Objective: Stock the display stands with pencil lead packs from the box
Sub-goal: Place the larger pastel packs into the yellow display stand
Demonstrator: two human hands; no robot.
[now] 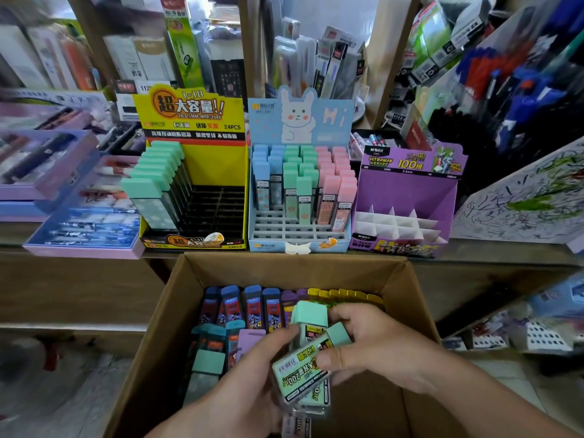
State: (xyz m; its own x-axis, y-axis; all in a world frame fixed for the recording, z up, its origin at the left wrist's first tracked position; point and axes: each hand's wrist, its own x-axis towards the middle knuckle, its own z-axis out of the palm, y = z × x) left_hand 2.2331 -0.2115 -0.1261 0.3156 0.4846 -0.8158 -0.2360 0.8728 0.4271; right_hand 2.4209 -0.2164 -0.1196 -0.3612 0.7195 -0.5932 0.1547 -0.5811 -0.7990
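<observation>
Mint lead packs [300, 368] are clutched by both the left hand [252, 393] and right hand [379, 343] over the box [155, 327]; probably gathered for the yellow stand [215, 159] and its empty slots.

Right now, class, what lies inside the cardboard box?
Lead packs capped blue, purple, yellow, teal occupy the cardboard box. Left hand and right hand, holding mint packs, hide what lies beneath.

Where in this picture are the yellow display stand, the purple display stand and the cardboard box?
yellow display stand [189, 112]: head view, on its printed header card.
purple display stand [407, 191]: head view, on its plain back panel.
cardboard box [294, 270]: head view, on its far inner wall.
</observation>
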